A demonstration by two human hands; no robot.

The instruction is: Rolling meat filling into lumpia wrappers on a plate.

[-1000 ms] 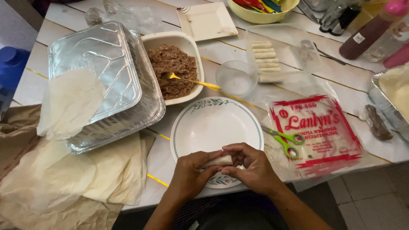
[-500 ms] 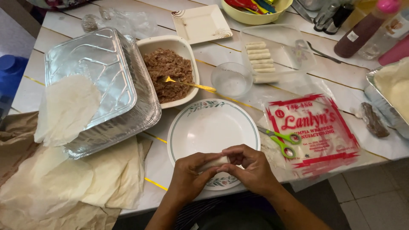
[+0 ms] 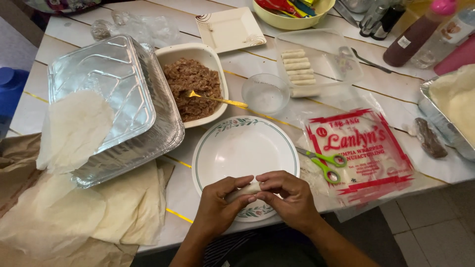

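Both hands, left hand (image 3: 216, 205) and right hand (image 3: 288, 194), grip pinching a pale roll (image 3: 249, 189) lying left-to-right over the plate (image 3: 246, 148).

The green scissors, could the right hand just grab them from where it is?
Probably yes. The green scissors lie uncovered just beyond the right hand, nothing between them. But both hands hold a small roll, so it must let go first.

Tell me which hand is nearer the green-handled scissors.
Right. The right hand is just below-left of the green-handled scissors; the left hand is farther left.
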